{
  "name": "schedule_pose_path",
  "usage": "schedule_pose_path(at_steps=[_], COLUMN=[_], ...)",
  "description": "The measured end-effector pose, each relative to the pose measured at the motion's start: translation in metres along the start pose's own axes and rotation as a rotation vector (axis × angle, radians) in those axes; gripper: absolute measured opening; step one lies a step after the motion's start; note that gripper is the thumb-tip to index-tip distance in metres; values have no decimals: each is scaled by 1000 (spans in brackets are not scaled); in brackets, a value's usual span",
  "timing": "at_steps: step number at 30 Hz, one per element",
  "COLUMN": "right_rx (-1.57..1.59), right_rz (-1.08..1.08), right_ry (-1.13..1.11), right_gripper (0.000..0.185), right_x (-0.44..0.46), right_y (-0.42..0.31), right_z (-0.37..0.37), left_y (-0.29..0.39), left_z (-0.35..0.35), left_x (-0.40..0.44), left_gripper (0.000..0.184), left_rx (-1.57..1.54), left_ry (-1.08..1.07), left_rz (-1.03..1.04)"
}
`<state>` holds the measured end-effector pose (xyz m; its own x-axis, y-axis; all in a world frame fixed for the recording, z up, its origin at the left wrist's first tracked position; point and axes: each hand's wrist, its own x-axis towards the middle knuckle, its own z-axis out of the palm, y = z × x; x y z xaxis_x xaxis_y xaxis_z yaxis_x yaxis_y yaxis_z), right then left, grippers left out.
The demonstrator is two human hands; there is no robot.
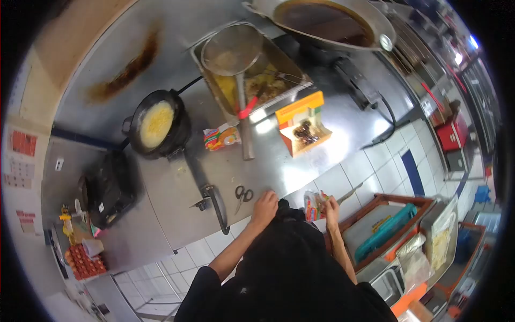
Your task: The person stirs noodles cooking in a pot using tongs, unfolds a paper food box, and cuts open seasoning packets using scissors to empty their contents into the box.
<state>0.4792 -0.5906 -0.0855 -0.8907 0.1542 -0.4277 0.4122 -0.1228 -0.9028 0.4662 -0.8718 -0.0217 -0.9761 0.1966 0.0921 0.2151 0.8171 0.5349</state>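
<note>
My right hand (332,213) is closed on a small colourful packet (312,206), held beside my body past the counter's front edge. My left hand (265,207) rests at that edge with its fingers curled, and I see nothing in it. Just left of it lie black-handled scissors (243,196). A similar red, green and orange packet (222,138) lies farther back on the steel counter (214,174). Right of this packet stands an opened orange cardboard box (301,124) with dark pieces inside. At the left, a black pan (184,124) holds yellow food (156,124) on a burner.
A strainer (232,49) and red-handled tongs (252,105) lie across a metal tray (219,96). A wok (385,27) of dark liquid is at the back. Eggs (85,261) sit at the lower left. A knife-like blade (351,191) and a teal object (383,233) are at the right.
</note>
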Motion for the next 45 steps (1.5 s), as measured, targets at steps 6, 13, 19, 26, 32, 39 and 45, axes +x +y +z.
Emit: schedule_pose_path(at_steps=[6,13,19,26,32,39,45], right_rx=[113,329,478,406,319,293,478], right_rz=[8,12,-2,19,-12,-116,-112], right_ry=[-132,-332,-454,-450,-385,-196,74], right_gripper=[16,7,10,6,7,7,6], right_x=[-25,-59,-80,-71,-55,-44,-48], right_y=[-28,-62,-106,-117,-142,-152,-156], right_z=[27,32,41,71,111,106,71], left_y=[33,139,125,81,-60,-232,-226], left_z=[-7,-43,-43,-66,-125,-115,-107], left_x=[3,34,37,38,58,115,154], left_gripper=[9,15,17,16,17,21,27], left_rx=[-362,-1079,-1157,-1039,-681,-550,-615], left_ry=[34,357,472,380,668,708,417], left_rz=[-210,-431,-470,-436,-467,-605,-699])
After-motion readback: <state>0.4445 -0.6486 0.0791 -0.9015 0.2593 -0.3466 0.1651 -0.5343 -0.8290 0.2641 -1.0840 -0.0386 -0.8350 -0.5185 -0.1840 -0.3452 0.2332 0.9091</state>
